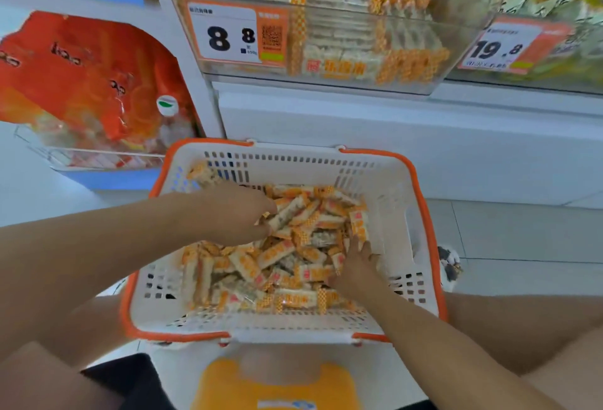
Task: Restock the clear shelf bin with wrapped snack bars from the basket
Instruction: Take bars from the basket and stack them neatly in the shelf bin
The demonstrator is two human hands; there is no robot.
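A white basket with an orange rim (421, 200) sits on the floor in front of me, holding a heap of orange-and-white wrapped snack bars (280, 259). My left hand (235, 210) reaches into the heap from the left, its fingers curled down around several bars. My right hand (355, 266) digs into the right side of the heap, fingers buried among the bars. Above, the clear shelf bin (326, 34) holds stacked rows of the same bars behind its transparent front.
A price tag reading 8.8 (228, 34) is fixed on the bin's front. A second bin with a 19.8 tag (502, 47) and yellow packs stands to the right. Red snack bags (85, 83) fill a wire rack at the left. My knees flank the basket.
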